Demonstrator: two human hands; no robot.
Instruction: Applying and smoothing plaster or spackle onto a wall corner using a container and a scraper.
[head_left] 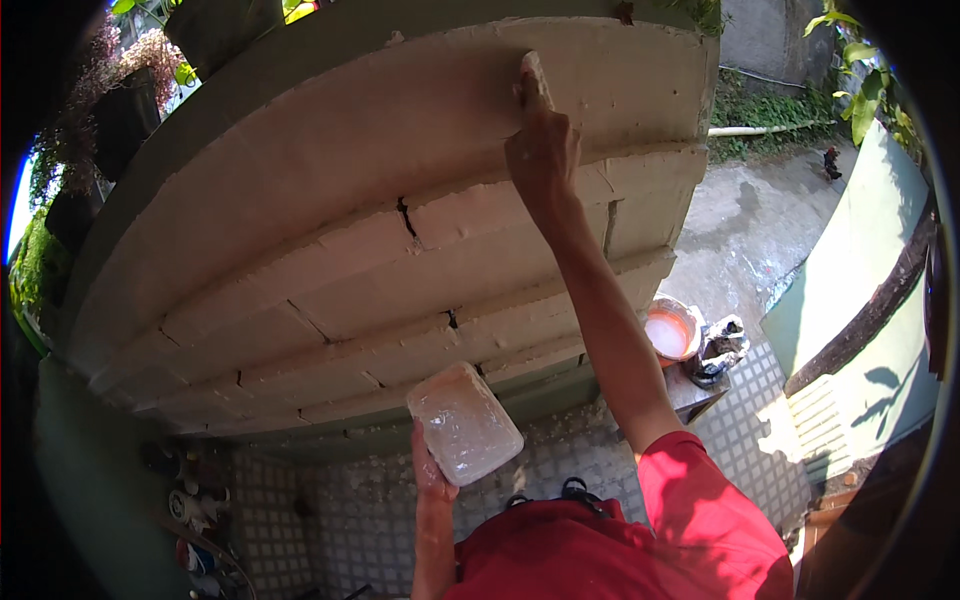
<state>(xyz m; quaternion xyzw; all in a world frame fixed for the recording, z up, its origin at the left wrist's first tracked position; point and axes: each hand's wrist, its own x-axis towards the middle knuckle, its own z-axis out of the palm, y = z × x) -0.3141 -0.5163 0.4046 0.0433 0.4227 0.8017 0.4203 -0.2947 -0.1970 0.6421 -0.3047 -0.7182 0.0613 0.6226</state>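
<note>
My left hand (431,468) grips a shallow rectangular plastic tub (466,425) by its left side. The tub is tilted, and whitish smears cover it. Up and to the right, my right arm reaches across a stepped, curved surface (330,240) coated in pale pinkish plaster. The right hand (545,150) is closed around a narrow, paste-smeared tool (534,78), held against or close to the top band of that surface. Its exact kind is hard to make out. Dark cracks and gaps run through the lower bands.
An orange bucket (671,332) with whitish contents stands on the right beside a black plastic bag (721,350), on a small stand (697,390). Checkered tiles (745,430) lie below. Potted plants (90,130) line the upper left. Cans and containers (190,505) sit at lower left.
</note>
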